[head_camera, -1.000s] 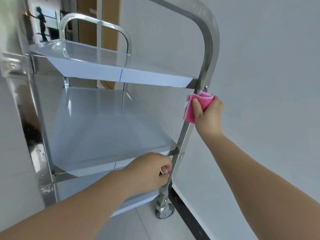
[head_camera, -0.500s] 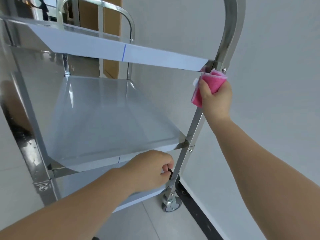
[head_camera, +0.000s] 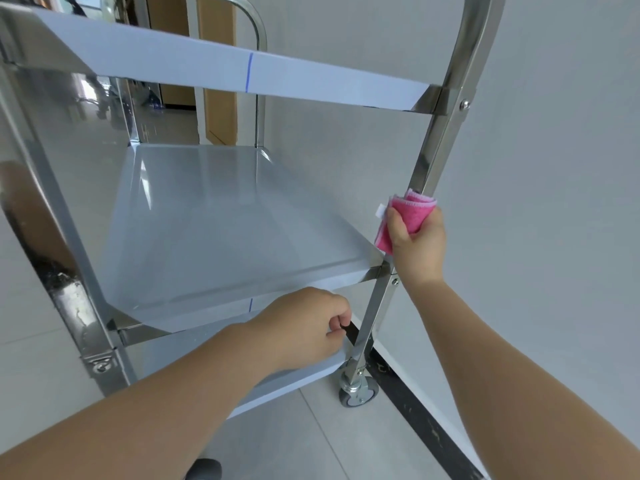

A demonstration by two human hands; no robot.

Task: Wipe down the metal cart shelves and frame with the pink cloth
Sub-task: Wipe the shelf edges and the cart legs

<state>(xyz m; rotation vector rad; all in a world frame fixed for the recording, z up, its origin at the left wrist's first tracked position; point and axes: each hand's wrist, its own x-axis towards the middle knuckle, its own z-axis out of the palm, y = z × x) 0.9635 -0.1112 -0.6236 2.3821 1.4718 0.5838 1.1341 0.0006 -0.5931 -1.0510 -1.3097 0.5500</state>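
Right of centre in the frame, the right hand (head_camera: 417, 244) clamps its fingers and thumb around the folded pink cloth (head_camera: 408, 216), pressing it against the metal cart's (head_camera: 79, 306) front right post (head_camera: 436, 140), just above the corner of the middle shelf (head_camera: 225, 220). Lower centre, the left hand (head_camera: 304, 327) hangs with its fingers curled into a fist, just below the middle shelf's front lip and over the bottom shelf (head_camera: 294, 379). The top shelf (head_camera: 207, 64) crosses the upper part of the frame. A caster wheel (head_camera: 358, 393) sits at the post's foot on the tiled floor (head_camera: 311, 445).
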